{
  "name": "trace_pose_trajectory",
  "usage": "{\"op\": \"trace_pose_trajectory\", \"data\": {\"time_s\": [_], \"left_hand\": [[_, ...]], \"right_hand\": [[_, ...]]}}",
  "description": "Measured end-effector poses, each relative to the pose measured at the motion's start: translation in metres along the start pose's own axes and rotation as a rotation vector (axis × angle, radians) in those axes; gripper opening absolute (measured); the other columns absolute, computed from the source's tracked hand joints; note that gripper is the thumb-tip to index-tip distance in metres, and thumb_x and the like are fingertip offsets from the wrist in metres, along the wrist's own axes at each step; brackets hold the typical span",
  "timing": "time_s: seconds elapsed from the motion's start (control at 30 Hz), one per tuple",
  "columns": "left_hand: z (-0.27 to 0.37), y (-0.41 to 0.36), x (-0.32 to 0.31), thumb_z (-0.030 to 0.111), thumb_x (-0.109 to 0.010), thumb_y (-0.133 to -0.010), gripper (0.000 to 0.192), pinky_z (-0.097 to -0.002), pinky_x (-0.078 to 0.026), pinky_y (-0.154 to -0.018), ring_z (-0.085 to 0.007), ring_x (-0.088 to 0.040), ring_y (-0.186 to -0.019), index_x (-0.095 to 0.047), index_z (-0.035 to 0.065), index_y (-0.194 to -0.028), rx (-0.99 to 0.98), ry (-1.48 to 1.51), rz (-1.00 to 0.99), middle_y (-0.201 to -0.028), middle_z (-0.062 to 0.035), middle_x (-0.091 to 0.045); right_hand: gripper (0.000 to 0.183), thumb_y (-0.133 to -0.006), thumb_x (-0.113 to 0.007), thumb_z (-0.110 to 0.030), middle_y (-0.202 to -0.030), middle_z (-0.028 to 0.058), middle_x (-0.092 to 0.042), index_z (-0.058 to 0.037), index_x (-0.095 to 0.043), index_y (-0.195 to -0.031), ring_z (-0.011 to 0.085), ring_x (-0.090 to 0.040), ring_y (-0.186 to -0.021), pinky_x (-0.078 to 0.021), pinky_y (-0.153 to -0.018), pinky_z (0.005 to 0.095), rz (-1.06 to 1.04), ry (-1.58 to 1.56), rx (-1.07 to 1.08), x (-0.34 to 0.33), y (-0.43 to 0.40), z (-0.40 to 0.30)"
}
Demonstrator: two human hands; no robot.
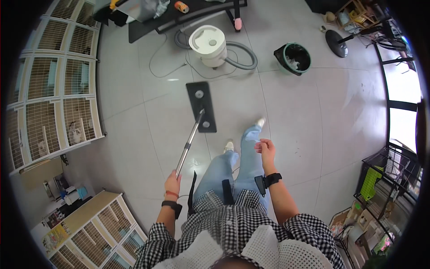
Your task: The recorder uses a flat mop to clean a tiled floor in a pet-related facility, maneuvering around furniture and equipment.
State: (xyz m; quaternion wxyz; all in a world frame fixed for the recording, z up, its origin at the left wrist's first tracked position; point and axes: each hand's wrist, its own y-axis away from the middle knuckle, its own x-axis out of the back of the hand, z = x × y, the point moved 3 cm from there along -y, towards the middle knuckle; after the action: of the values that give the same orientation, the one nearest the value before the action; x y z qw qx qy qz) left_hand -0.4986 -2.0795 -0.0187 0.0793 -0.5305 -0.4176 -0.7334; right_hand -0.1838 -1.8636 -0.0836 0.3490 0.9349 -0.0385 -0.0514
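My left hand is closed around the upper end of a metal mop pole. The pole slants away to a flat, dark rectangular mop head that lies on the grey tiled floor. Two round fittings show on top of that head, one on either side of the pole joint. My right hand hangs in front of my right thigh with its fingers loosely bent and nothing in them.
Ahead stand a white canister vacuum with its grey hose and a lined waste bin. A black table is beyond. Barred cages run along the left; one holds a cat. A black wire cage is at right.
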Motion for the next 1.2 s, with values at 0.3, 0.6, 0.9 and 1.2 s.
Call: {"op": "trace_pose_trajectory", "data": {"time_s": [0.3, 0.6, 0.9, 1.2], "left_hand": [[0.144, -0.165, 0.046, 0.023, -0.048, -0.072, 0.03, -0.0368, -0.041, -0.057, -0.0318, -0.05, -0.068, -0.043, 0.0055, -0.096, -0.611, 0.229, 0.301, -0.076, -0.0157, -0.053], [0.361, -0.154, 0.147, 0.018, -0.048, -0.073, 0.03, -0.0335, -0.04, -0.057, -0.0317, -0.05, -0.07, -0.042, 0.0041, -0.099, -1.196, 0.579, 0.24, -0.078, -0.0169, -0.051], [0.461, -0.101, 0.232, 0.017, -0.049, -0.074, 0.024, -0.0238, -0.032, -0.04, -0.0131, -0.036, -0.04, -0.04, 0.0013, -0.089, -1.441, 1.018, 0.288, -0.051, -0.0068, -0.039], [0.39, -0.074, 0.239, 0.021, -0.042, -0.078, 0.02, -0.0196, -0.03, -0.038, -0.0059, -0.032, -0.047, -0.029, 0.0083, -0.087, -0.965, 1.631, -0.191, -0.063, 0.0005, -0.034]], "right_hand": [[0.03, -0.075, -0.045, -0.02, -0.07, 0.0127, -0.051, 0.0028, -0.039, -0.093, 0.0176, -0.054, -0.061, -0.0463, -0.047, 0.0275, -0.323, 0.075, -0.177, -0.074, -0.011, 0.037], [0.093, -0.048, -0.068, -0.039, -0.113, 0.0226, -0.029, 0.0062, -0.021, -0.113, 0.0295, -0.029, -0.106, -0.0262, -0.087, 0.032, -0.361, 0.54, 0.525, -0.178, -0.043, -0.027], [0.082, -0.047, -0.069, -0.031, -0.111, 0.0157, -0.036, -0.0012, -0.028, -0.112, 0.028, -0.035, -0.102, -0.0279, -0.085, 0.0343, 0.359, 0.249, 0.619, -0.144, -0.077, -0.079], [0.048, -0.05, -0.065, -0.025, -0.088, 0.0067, -0.05, -0.0094, -0.045, -0.091, 0.0219, -0.046, -0.085, -0.0241, -0.083, 0.0419, 0.569, 0.982, 0.529, 0.016, 0.058, 0.0]]}}
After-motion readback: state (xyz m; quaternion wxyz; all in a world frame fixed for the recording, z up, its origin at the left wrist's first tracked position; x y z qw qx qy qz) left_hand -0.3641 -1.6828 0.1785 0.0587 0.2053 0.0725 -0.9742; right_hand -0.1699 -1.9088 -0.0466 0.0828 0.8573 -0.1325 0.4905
